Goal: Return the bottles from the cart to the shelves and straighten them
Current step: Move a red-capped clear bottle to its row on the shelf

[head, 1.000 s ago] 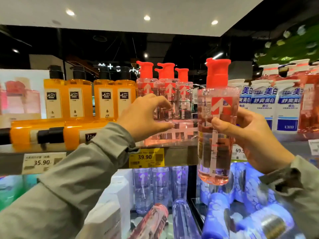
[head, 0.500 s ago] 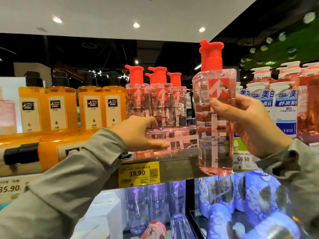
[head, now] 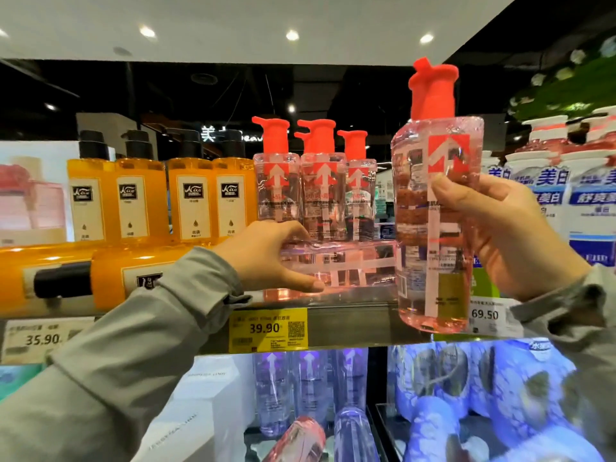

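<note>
My right hand point(head: 506, 235) grips a clear pink bottle with a red pump top point(head: 433, 208), held upright in the air in front of the shelf edge point(head: 350, 325). My left hand point(head: 266, 258) holds the end of another pink bottle point(head: 346, 261) that lies on its side across the shelf front. Behind it stand three upright pink bottles with red pumps point(head: 320, 195).
Orange bottles with black pumps point(head: 196, 198) stand at the left, and two more lie on their sides point(head: 66, 275). White and blue bottles point(head: 586, 201) fill the right. Price tags run along the shelf edge. Purple bottles point(head: 310, 388) fill the shelf below.
My right hand has raised its bottle higher beside the standing row. My left hand slid down from the upright bottles and took hold of the lying bottle.
</note>
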A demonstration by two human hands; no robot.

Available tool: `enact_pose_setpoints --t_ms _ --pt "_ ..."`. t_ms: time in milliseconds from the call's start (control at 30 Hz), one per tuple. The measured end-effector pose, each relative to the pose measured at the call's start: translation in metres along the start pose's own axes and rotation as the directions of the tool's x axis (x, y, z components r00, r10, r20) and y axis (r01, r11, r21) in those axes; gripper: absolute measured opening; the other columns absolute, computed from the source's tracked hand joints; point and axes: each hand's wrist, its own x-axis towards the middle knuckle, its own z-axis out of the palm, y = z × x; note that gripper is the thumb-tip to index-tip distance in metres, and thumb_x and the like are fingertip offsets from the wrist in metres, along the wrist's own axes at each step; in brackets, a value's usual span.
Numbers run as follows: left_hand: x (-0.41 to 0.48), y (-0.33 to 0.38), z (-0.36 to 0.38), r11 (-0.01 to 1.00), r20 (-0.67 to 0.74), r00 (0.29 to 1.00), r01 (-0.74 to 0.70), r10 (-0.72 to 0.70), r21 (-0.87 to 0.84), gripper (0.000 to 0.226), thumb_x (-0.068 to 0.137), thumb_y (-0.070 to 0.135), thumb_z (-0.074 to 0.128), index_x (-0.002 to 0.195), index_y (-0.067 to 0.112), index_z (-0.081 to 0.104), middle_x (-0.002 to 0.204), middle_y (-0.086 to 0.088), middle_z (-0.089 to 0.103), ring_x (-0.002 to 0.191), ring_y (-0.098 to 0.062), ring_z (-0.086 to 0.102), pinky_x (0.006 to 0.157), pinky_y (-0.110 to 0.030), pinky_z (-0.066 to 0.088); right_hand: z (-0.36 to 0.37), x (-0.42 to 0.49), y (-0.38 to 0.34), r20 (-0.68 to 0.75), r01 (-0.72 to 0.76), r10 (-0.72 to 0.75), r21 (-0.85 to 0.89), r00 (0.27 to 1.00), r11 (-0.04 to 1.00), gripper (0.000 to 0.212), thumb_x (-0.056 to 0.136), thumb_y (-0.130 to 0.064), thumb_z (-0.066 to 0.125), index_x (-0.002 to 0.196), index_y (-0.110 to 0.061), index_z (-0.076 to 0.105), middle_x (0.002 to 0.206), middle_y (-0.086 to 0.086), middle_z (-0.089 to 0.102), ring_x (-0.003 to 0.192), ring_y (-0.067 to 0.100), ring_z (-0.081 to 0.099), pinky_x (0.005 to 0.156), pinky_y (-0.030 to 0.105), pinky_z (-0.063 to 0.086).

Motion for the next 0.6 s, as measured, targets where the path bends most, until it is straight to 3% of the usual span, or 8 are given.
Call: enact_pose_setpoints --t_ms 167,267,400,467,533,600 --pt "-0.003 0.001 0.0 0.999 -0.07 0.998 -0.001 -0.003 -0.051 0.079 0.055 0.054 0.077 0.124 0.026 0.05 0.127 0.008 0.054 0.11 -0.007 0.049 0.097 -0.025 0.042 -0.002 0.008 -0.002 0.023 0.012 -0.012 0.002 1.0 1.0 0.047 0.061 -0.043 0.073 0.101 -0.018 0.069 0.1 0.003 0.073 0.094 0.023 0.07 0.077 0.037 0.059" --pt "-0.004 0.001 -0.004 0.999 -0.118 0.993 0.018 -0.024 -0.051 0.085 0.045 0.062 0.072 0.121 0.031 0.05 0.117 0.016 0.054 0.108 -0.006 0.05 0.096 -0.029 0.045 -0.004 0.013 -0.005 0.028 0.018 -0.019 0.026 0.999 0.999 0.042 0.062 -0.04 0.07 0.097 -0.017 0.069 0.095 0.001 0.074 0.089 0.019 0.071 0.068 0.03 0.059" --pt "-0.007 0.005 -0.022 1.0 -0.158 0.987 0.011 -0.011 0.0 0.082 0.047 0.056 0.077 0.121 0.032 0.05 0.095 0.028 0.042 0.1 -0.004 0.047 0.082 -0.018 0.038 -0.008 0.02 -0.006 0.028 0.01 -0.012 0.073 1.0 0.997 0.032 0.07 -0.035 0.07 0.095 -0.016 0.068 0.086 -0.002 0.074 0.076 0.012 0.071 0.058 0.024 0.056" --pt "-0.009 0.004 -0.037 0.998 -0.139 0.99 0.018 -0.009 0.062 0.082 0.043 0.058 0.075 0.118 0.034 0.051 0.098 0.024 0.044 0.099 -0.004 0.048 0.075 -0.015 0.038 -0.011 0.026 -0.005 0.018 0.007 -0.008 0.068 1.0 0.998 0.038 0.071 -0.037 0.074 0.101 -0.014 0.068 0.093 0.001 0.073 0.082 0.015 0.071 0.066 0.032 0.058" --pt "-0.01 0.001 -0.051 0.991 -0.115 0.993 0.047 -0.033 0.124 0.082 0.037 0.063 0.072 0.113 0.038 0.052 0.103 0.019 0.049 0.1 -0.007 0.049 0.079 -0.022 0.043 -0.012 0.033 -0.003 -0.02 0.002 -0.001 0.06 1.0 0.998 0.049 0.065 -0.043 0.075 0.104 -0.014 0.068 0.1 0.004 0.073 0.088 0.02 0.07 0.076 0.04 0.057" --pt "-0.011 -0.003 -0.061 0.98 -0.111 0.992 0.074 -0.055 0.183 0.084 0.032 0.068 0.07 0.11 0.04 0.053 0.107 0.014 0.053 0.103 -0.011 0.052 0.089 -0.035 0.048 -0.012 0.041 0.0 -0.062 0.014 -0.01 0.062 0.998 0.998 0.05 0.062 -0.044 0.076 0.102 -0.015 0.068 0.096 0.001 0.073 0.089 0.02 0.07 0.075 0.04 0.057"
